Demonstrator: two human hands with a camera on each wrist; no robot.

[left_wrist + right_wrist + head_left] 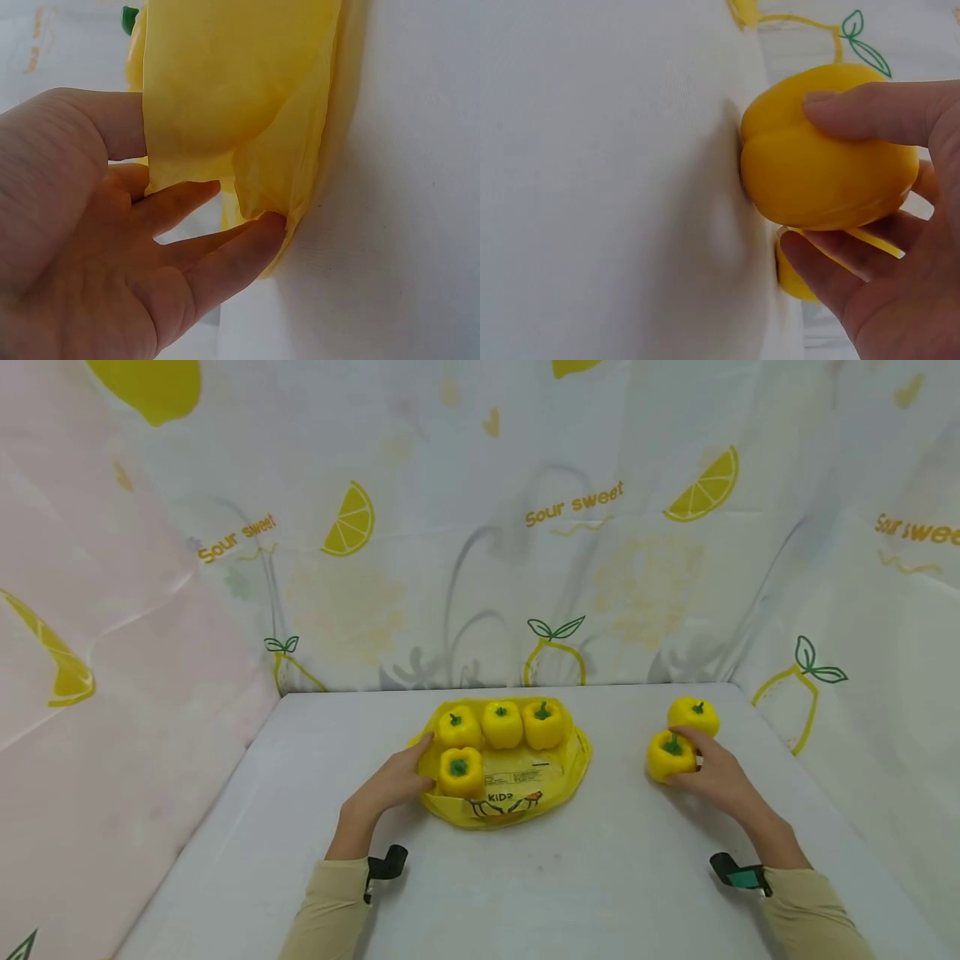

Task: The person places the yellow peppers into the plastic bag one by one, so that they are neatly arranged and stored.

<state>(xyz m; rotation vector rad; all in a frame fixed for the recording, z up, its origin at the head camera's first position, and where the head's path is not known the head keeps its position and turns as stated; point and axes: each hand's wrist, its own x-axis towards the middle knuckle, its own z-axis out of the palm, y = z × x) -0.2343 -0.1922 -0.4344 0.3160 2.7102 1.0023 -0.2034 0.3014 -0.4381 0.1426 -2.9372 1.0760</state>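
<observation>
A yellow plastic bag [555, 783] with printed lettering lies spread on the table, its edge folded up like a rim. Several yellow bell peppers [502, 725] with green stems sit inside it. My left hand [401, 774] holds the bag's left edge; in the left wrist view the thumb passes behind the yellow film [232, 82] and fingertips touch its lower fold. To the right, my right hand [718, 777] grips a yellow bell pepper [666, 762], thumb on one side and fingers on the other. Right behind it stands another yellow bell pepper [692, 713].
The white table [570, 885] has fabric sheets with lemon prints at its back, left and right. A stretch of tabletop separates the bag from the two peppers on the right. Dark wrist straps [386, 864] show at both cuffs.
</observation>
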